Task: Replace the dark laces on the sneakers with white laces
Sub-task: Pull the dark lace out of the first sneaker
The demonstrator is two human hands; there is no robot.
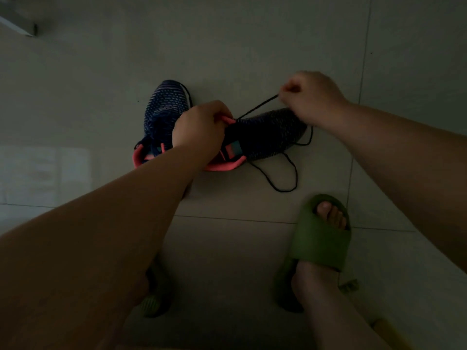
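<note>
Right hand (312, 97) pinches the dark lace (257, 107), drawing it from the sneaker (267, 135) on the floor (227, 46); left hand (199, 127) grips its collar. Early stage, I'd judge (no white laces visible).

Pale tiled floor (252, 46), dim light. Green slipper (321, 238) on a bare foot, lower right; second green slipper (154, 301) (mostly hidden) lower left.

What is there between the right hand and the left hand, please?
In the head view, a taut stretch of dark lace runs from the right hand to the sneaker that the left hand grips.
</note>
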